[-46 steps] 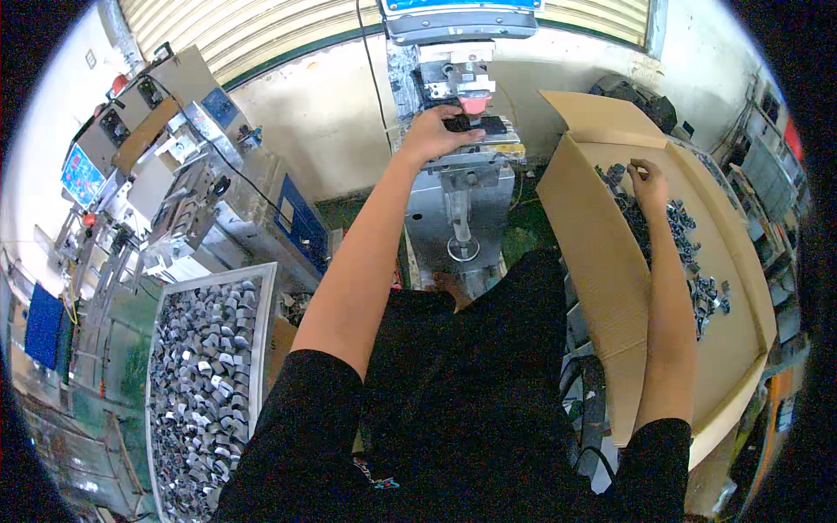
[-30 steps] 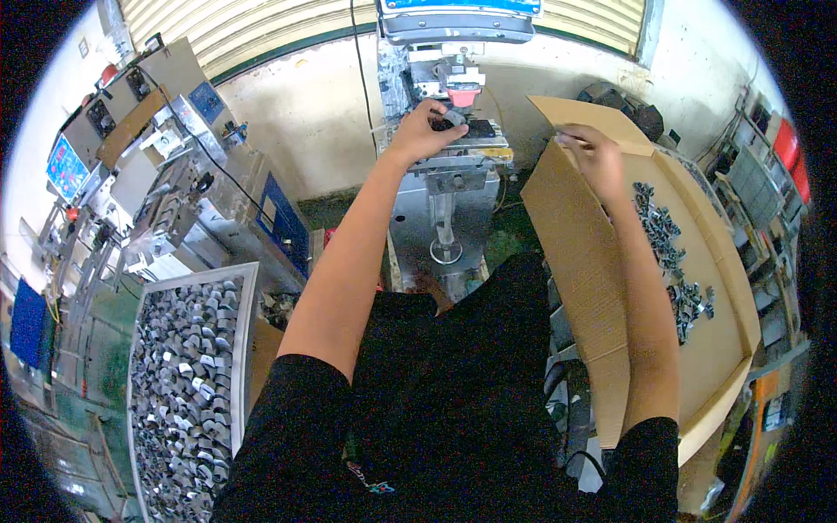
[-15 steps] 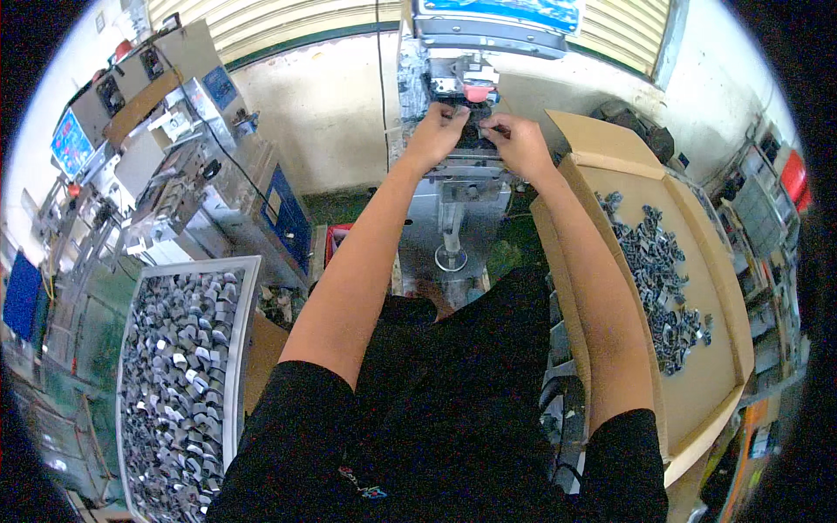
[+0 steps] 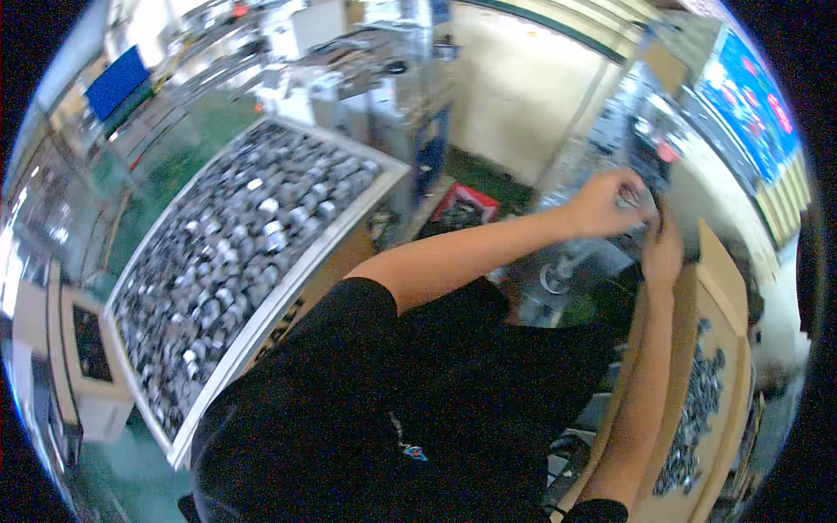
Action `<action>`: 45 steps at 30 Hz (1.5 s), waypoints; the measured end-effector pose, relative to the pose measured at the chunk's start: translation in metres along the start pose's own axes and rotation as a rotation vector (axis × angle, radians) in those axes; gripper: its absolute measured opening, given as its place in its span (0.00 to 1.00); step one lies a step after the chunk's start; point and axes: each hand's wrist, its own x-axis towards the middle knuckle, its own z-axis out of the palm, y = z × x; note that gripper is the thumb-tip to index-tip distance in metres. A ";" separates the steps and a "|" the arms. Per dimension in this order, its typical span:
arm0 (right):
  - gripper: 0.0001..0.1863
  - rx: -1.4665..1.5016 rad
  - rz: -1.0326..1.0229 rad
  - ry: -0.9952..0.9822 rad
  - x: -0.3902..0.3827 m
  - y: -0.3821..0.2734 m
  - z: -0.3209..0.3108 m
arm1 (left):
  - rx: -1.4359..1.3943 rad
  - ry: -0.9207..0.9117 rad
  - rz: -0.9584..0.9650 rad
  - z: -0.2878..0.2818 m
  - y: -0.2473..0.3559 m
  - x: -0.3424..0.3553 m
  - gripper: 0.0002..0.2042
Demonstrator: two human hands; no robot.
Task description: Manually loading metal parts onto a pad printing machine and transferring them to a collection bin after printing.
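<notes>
My left hand [image 4: 608, 206] is in front of the bench machine [image 4: 602, 139], fingers curled into a loop with a small greyish glint inside; blur hides what it is. Close beside it, lower and to the right, my right hand [image 4: 663, 254] points up toward the machine's working area, its fingers drawn together. Anything between them is too smeared to name. A red part [image 4: 666, 152] of the machine sits just above both hands.
A large metal-rimmed tray [image 4: 288, 336] heaped with curved grey metal pieces [image 4: 235, 235] stands left. At right, an open cardboard box [image 4: 737, 383] holds small dark metal clips [image 4: 697, 410]. A red container [image 4: 466, 207] is on the floor; another machine [image 4: 370, 78] stands behind the tray.
The view has swung left, so the machine and box now appear farther right and the tray fills more of the picture. My left hand has drawn back slightly from the machine, with its fingers curled.
</notes>
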 end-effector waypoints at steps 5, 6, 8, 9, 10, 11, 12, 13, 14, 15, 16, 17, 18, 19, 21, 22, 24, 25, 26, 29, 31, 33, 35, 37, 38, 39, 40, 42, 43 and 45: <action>0.26 -0.396 -0.091 0.106 -0.019 0.003 0.017 | 0.342 -0.275 -0.108 -0.118 0.080 -0.049 0.19; 0.29 -0.398 -0.078 0.065 -0.020 0.010 0.020 | 0.389 -0.263 -0.213 -0.145 0.091 -0.055 0.18; 0.29 -0.415 -0.094 0.100 -0.027 -0.001 0.029 | 0.600 -0.200 -0.249 -0.207 0.117 -0.064 0.17; 0.29 -0.438 -0.118 0.142 -0.031 -0.008 0.037 | 0.738 -0.155 -0.344 -0.236 0.134 -0.070 0.16; 0.29 -0.447 -0.104 0.140 -0.034 -0.009 0.027 | 0.769 -0.120 -0.305 -0.270 0.132 -0.075 0.16; 0.29 -0.436 -0.117 0.157 -0.039 -0.010 0.026 | 0.778 -0.009 -0.368 -0.296 0.142 -0.081 0.18; 0.29 -0.426 -0.133 0.179 -0.042 -0.011 0.021 | 0.851 0.007 -0.491 -0.331 0.147 -0.089 0.18; 0.29 -0.423 -0.118 0.178 -0.044 -0.009 0.020 | 0.930 0.027 -0.446 -0.359 0.153 -0.099 0.19; 0.30 -0.471 -0.123 0.141 -0.042 -0.009 0.024 | 0.954 0.059 -0.533 -0.375 0.161 -0.111 0.20; 0.30 -0.502 -0.117 0.120 -0.044 -0.007 0.024 | 1.066 0.053 -0.552 -0.394 0.166 -0.122 0.20; 0.30 -0.502 -0.104 0.113 -0.046 -0.005 0.024 | 1.081 0.061 -0.596 -0.403 0.173 -0.133 0.21; 0.30 -0.521 -0.091 0.103 -0.047 -0.003 0.022 | 1.092 0.069 -0.639 -0.406 0.178 -0.143 0.22; 0.30 -0.534 -0.089 0.099 -0.047 -0.004 0.023 | 1.094 0.064 -0.639 -0.409 0.185 -0.150 0.22; 0.30 -0.534 -0.085 0.096 -0.048 -0.002 0.024 | 1.182 0.039 -0.674 -0.410 0.191 -0.158 0.23; 0.30 -0.537 -0.095 0.103 -0.048 0.000 0.025 | 1.268 0.018 -0.710 -0.409 0.195 -0.171 0.23; 0.30 -0.538 -0.098 0.103 -0.049 -0.001 0.025 | 1.350 0.005 -0.743 -0.407 0.196 -0.176 0.25; 0.30 -0.536 -0.083 0.082 -0.047 -0.003 0.024 | 1.453 -0.001 -0.712 -0.407 0.194 -0.186 0.24; 0.30 -0.537 -0.086 0.084 -0.047 -0.004 0.023 | 1.452 0.004 -0.711 -0.409 0.192 -0.191 0.24; 0.30 -0.521 -0.084 0.077 -0.046 -0.005 0.023 | 1.540 -0.037 -0.686 -0.411 0.190 -0.195 0.23; 0.30 -0.484 -0.093 0.091 -0.046 -0.008 0.023 | 1.648 -0.049 -0.635 -0.410 0.187 -0.203 0.20; 0.30 -0.464 -0.100 0.108 -0.046 -0.009 0.022 | 1.701 -0.045 -0.661 -0.405 0.185 -0.205 0.19; 0.30 -0.449 -0.100 0.113 -0.047 -0.009 0.021 | 1.723 -0.062 -0.678 -0.403 0.182 -0.207 0.20; 0.30 -0.442 -0.109 0.124 -0.046 -0.010 0.021 | 1.745 -0.083 -0.696 -0.401 0.180 -0.208 0.20; 0.30 -0.438 -0.116 0.131 -0.047 -0.011 0.019 | 1.718 -0.080 -0.748 -0.397 0.179 -0.208 0.20; 0.30 -0.440 -0.118 0.134 -0.047 -0.012 0.017 | 1.714 -0.084 -0.748 -0.396 0.178 -0.208 0.20; 0.30 -0.442 -0.119 0.138 -0.047 -0.013 0.015 | 1.711 -0.072 -0.745 -0.396 0.178 -0.208 0.20; 0.30 -0.448 -0.116 0.135 -0.047 -0.013 0.014 | 1.706 -0.061 -0.741 -0.396 0.178 -0.207 0.19; 0.29 -0.443 -0.128 0.107 -0.048 -0.009 0.007 | 1.700 -0.024 -0.691 -0.392 0.176 -0.202 0.19; 0.29 -0.463 -0.118 0.101 -0.048 -0.006 0.002 | 1.698 0.019 -0.642 -0.389 0.174 -0.197 0.18; 0.29 -0.369 -0.155 -0.026 -0.042 0.000 -0.008 | 1.650 0.043 -0.559 -0.386 0.171 -0.187 0.16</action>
